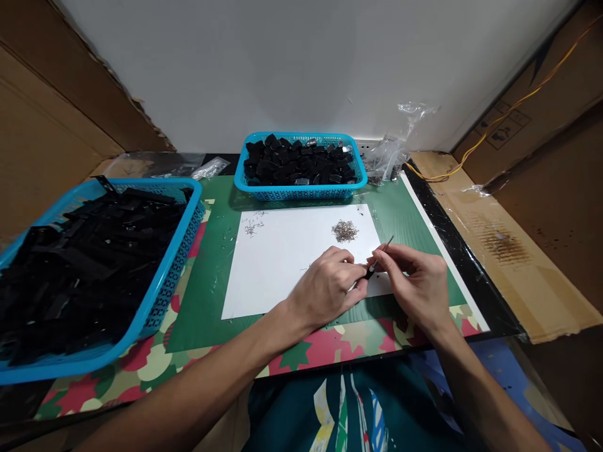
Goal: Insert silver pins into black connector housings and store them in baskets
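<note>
Tool (370,272) is held over the near right corner of the sheet (277,263). One big basket (176,267) stands left of the sheet, a smaller basket (301,194) beyond it. The left hand (332,279) curls its fingers closed round the tool (from here I can't tell what else they hold); the right hand (419,285) pinches farther up. Its long axis slants away and rightward; the pile (345,230) on the sheet lies nearer the left hand.

Wall (301,69): pale grey; seen behind the table (461,254);
Table: black-edged; covered by a green sheet (202,301) and a patterned cover (325,348);
Sides: flanked by brown cardboard (56,107); crossed at right by a yellow wire (518,103);
Light: softly spread
</note>
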Tool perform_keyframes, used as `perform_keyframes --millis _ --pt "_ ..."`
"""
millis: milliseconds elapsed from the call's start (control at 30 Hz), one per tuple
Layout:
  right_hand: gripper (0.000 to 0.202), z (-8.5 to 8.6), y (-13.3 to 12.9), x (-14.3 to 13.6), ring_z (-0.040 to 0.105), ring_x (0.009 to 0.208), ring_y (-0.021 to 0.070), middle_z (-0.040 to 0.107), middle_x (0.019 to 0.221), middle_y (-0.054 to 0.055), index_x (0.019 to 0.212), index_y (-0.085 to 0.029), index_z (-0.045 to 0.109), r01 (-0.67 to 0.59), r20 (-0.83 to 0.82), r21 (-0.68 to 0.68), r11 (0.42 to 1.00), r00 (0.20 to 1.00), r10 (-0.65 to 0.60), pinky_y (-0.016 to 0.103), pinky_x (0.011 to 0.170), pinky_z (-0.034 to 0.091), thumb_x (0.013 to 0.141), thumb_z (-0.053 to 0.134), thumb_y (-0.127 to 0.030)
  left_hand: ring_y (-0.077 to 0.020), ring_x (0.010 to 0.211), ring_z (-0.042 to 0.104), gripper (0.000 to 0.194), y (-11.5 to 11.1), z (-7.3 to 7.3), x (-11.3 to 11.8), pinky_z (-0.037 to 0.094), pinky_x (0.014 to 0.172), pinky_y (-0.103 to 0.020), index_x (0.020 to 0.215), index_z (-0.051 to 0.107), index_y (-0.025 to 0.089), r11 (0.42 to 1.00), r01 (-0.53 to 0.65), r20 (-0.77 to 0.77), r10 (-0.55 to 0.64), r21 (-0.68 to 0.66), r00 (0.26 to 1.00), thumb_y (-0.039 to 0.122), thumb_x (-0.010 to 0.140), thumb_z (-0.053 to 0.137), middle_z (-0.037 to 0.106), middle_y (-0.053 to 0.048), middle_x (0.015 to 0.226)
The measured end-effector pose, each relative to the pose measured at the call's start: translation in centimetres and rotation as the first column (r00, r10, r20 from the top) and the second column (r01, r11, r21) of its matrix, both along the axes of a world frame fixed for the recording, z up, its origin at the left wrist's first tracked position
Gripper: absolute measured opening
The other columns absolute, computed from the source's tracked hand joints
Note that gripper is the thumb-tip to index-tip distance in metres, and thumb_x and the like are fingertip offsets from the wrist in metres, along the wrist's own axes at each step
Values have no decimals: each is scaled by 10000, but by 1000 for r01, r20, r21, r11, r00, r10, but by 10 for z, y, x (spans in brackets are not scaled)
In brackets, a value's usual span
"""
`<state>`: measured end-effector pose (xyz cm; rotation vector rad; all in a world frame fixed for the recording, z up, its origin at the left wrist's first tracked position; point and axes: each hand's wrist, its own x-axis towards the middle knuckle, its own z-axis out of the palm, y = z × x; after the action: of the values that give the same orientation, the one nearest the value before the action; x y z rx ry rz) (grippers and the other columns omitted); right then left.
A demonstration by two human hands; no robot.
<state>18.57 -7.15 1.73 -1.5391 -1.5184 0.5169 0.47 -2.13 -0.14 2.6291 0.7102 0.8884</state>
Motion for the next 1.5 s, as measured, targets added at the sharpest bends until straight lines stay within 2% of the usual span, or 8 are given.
perform_keyframes --millis 300,400,567,733,967,1100,1267,1500 --pt "164 8 -4 1 689 791 194 720 853 31 1027 -217 696 48 -187 63 997 982 -35 332 756 534 1036 559 -307 -217 826 668 88 0 -2 0 522 788 -371 935 740 136 998 -40 28 42 -52 999 151 919 655 714 -56 795" --pt "188 17 -17 6 624 796 176 670 888 22 1025 -232 666 -132 -77 -27 991 989 129 314 731 474 1069 492 -289 -214 856 679 134 1 0 0 528 814 -383 1049 725 142 988 -97 87 108 -120 990 161 927 673 752 -53 888" --pt "147 20 -47 6 586 838 189 636 885 23 960 -226 682 -441 14 -347 828 880 474 311 724 431 1040 584 -301 -187 852 684 156 2 7 -1 539 835 -373 1086 704 182 946 -184 182 237 -266 954 210 933 714 750 -24 924" --pt "117 9 -55 2 582 894 202 641 896 12 1095 -289 741 -507 33 -412 758 822 568 329 788 420 1016 655 -298 -141 804 673 99 6 16 -1 541 776 -322 1041 669 184 899 -153 255 274 -411 927 222 953 693 729 2 918" --pt "167 15 -50 -3 592 930 193 679 978 19 1026 -270 755 -556 39 -450 699 769 638 336 830 435 1036 602 -205 -151 814 681 125 6 16 -5 544 762 -325 1047 688 184 895 -165 248 285 -414 926 210 929 719 742 -4 916" --pt "156 19 -42 1 607 835 173 679 904 21 905 -218 725 -542 -79 -392 743 825 560 297 746 457 1004 609 -188 -186 871 691 129 5 10 -8 527 837 -378 1027 741 194 941 -142 157 198 -308 968 215 904 770 778 -15 948" --pt "247 16 -19 13 345 514 109 372 581 -63 873 -180 754 -118 -253 -291 949 967 43 256 487 271 913 718 -422 -213 862 685 87 5 3 -9 474 808 -388 994 759 171 989 -82 8 84 -124 996 233 937 739 786 -33 882" --pt "310 4 3 9 235 515 101 246 576 -83 838 -153 774 -129 -293 -361 923 956 19 265 479 170 831 757 -463 -201 844 666 110 5 3 -7 449 802 -369 936 750 162 1000 -18 -26 18 -11 999 213 986 666 772 -28 820"
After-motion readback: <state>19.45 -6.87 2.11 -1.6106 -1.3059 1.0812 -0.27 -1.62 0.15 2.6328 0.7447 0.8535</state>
